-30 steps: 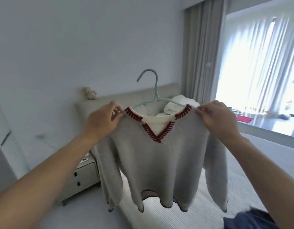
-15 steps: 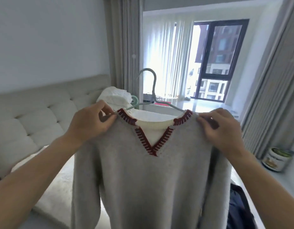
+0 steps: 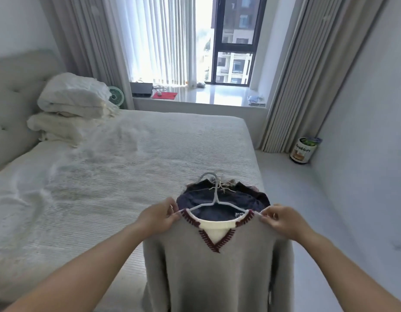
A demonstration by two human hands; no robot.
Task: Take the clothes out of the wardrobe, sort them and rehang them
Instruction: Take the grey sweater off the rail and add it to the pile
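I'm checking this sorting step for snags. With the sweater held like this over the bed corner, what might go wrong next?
1. Both the left hand and right hand pinch the grey sweater only at its shoulders; the pale hanger might slip out of the neckline.
2. Laid on the dark clothes pile, its hook may tangle with the hangers there.
3. The pile sits near the bed corner, so clothes might slide off.
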